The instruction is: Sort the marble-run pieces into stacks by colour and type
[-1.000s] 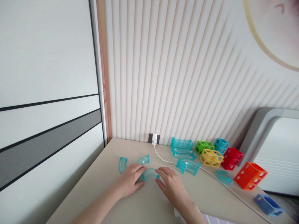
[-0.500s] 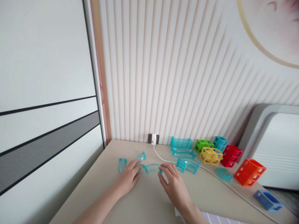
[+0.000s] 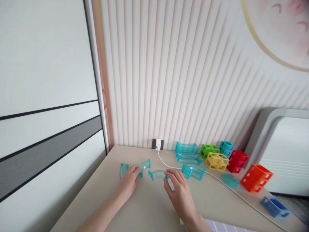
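On the tabletop lie several translucent teal curved track pieces. My left hand (image 3: 129, 179) is at the left pair, its fingers curled over the near end of one curved track piece (image 3: 145, 165); the fingertips are partly hidden. Another curved piece (image 3: 124, 169) lies just left of that hand, touching or close to it. My right hand (image 3: 180, 187) pinches the right end of the middle curved track piece (image 3: 158, 174) between thumb and fingers. That piece rests on the table, its left end apart from the piece at my left hand.
More teal track pieces (image 3: 187, 148) stand by the wall, others (image 3: 193, 170) nearer. Green (image 3: 209, 150), yellow (image 3: 217, 161), red (image 3: 238, 161), orange (image 3: 257, 178) and blue (image 3: 275, 206) block frames line the right side. A white cable (image 3: 224, 183) runs from a charger (image 3: 158, 144) across the table.
My left hand has moved left, away from the middle track piece's left end, onto the left pieces. The far-left piece has shifted slightly left. My right hand stays at the middle piece.
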### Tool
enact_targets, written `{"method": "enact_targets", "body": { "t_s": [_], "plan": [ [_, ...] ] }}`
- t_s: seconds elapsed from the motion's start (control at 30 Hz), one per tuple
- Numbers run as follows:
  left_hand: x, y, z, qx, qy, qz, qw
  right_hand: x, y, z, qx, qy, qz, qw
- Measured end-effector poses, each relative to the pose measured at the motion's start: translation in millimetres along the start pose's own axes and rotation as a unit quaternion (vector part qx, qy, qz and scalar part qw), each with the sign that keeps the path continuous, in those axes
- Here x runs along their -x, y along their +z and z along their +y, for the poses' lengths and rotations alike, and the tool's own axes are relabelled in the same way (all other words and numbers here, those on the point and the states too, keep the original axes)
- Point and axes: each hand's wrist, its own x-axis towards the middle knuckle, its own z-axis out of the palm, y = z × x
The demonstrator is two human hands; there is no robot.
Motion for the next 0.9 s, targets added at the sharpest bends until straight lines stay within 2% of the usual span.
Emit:
{"method": "enact_targets", "body": {
  "t_s": [0.17, 0.4, 0.53, 0.73, 0.9],
  "plan": [
    [-0.8, -3.7, 3.0, 0.041, -0.022, 0.003, 0.999, 3.4, 3.3, 1.5, -0.012, -0.007, 0.011, 1.0],
    [-0.1, -1.8, -0.4, 0.13, -0.029, 0.058, 0.989, 4.2, 4.3, -0.5, -0.025, 0.001, 0.031, 0.999],
    [-2.4, -2.6, -0.3, 0.146, -0.026, 0.079, 0.986, 4.8, 3.5, -2.2, -0.035, 0.021, 0.035, 0.999],
    [-1.7, -9.8, 5.4, 0.165, 0.005, 0.108, 0.98, 10.3, 5.4, 0.1, -0.057, 0.056, 0.035, 0.996],
    [5.2, -10.2, 13.1, 0.176, 0.069, 0.144, 0.971, 13.0, 8.1, 1.4, -0.092, 0.054, 0.011, 0.994]
  ]
}}
